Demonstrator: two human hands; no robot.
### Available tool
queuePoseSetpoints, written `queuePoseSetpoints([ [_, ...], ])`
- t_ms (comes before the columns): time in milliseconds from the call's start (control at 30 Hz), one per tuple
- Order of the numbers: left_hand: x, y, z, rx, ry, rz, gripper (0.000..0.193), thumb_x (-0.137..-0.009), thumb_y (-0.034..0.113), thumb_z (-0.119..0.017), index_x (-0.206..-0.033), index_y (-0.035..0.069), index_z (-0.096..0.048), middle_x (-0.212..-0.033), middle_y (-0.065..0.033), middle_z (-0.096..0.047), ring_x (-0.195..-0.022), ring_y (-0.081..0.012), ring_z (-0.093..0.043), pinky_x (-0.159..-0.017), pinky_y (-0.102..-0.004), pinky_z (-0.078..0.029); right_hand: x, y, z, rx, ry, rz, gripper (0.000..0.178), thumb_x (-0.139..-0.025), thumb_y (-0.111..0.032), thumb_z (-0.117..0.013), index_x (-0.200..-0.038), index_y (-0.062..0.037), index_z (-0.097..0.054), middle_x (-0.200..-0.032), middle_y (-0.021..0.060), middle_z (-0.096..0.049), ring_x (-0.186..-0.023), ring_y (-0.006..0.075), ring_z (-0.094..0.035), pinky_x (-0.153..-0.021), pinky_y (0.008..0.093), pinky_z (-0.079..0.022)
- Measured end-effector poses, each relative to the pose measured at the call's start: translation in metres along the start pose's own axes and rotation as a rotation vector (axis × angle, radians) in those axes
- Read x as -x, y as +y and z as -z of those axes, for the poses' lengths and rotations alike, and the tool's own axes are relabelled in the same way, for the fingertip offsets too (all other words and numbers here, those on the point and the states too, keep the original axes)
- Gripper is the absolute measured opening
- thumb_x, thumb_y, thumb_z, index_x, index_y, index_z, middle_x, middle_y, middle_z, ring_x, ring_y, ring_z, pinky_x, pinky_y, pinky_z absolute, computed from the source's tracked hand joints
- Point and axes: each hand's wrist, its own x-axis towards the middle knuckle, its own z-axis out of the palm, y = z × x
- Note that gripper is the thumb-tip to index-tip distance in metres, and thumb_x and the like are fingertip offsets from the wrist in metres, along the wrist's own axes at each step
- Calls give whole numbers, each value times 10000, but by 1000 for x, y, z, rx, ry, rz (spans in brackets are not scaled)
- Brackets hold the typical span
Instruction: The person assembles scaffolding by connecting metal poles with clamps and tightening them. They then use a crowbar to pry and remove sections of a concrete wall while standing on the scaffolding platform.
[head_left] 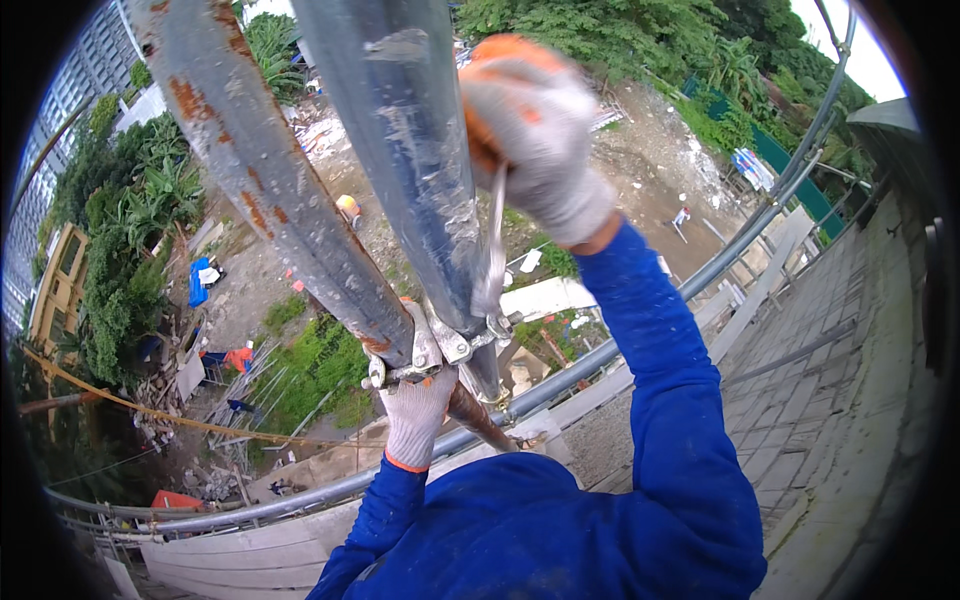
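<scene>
Two scaffold tubes rise side by side in front of me: a rust-spotted grey tube and a smoother grey-blue tube. A metal scaffold clamp joins them low down. My left hand, in a whitish knit glove, is closed on the clamp from below; its fingers are mostly hidden. My right hand, in a white and orange glove, is raised beside the smoother tube and blurred by motion. Its fingers wrap round the upper end of a metal wrench, whose lower end meets the clamp's bolt side.
A horizontal guard rail curves past below the tubes and up to the right. Far beneath lies a dirt yard with rubble, plants and a person in an orange helmet. A block wall stands at right; a yellow rope crosses the left.
</scene>
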Motion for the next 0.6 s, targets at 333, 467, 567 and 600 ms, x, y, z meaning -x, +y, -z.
queuePoseSetpoints([
  [333,-5,-1,2,849,-30,126,729,-889,111,-765,-1523,49,-409,-1438,-97,-569,-1321,-256,-542,-1144,-433,-392,21,-101,150,-300,-1131,-1488,481,-1052,-459,-555,-1128,6,-653,-796,113,-610,-759,178,-603,-692,360,-508],
  [467,-4,-3,-9,1243,51,205,688,-843,-53,-777,-1442,35,-450,-1352,-95,-599,-1175,-213,-621,-975,-390,-537,26,-146,187,-761,-1016,-1836,426,-1093,-427,-471,-1132,-48,-662,-644,19,-550,-540,80,-524,-534,291,-482],
  [567,-2,-2,-10,1319,39,269,675,-841,-78,-770,-1428,39,-459,-1334,-98,-611,-1135,-209,-639,-934,-387,-560,13,-154,200,-821,-1065,-1804,410,-1094,-404,-465,-1105,-43,-657,-615,18,-561,-500,79,-554,-506,285,-480],
  [600,-1,-2,-10,1326,46,279,675,-841,-83,-766,-1429,39,-458,-1323,-99,-618,-1126,-209,-644,-931,-384,-562,9,-154,201,-794,-1131,-1776,408,-1095,-397,-461,-1096,-37,-651,-613,21,-573,-501,91,-574,-507,288,-485],
])
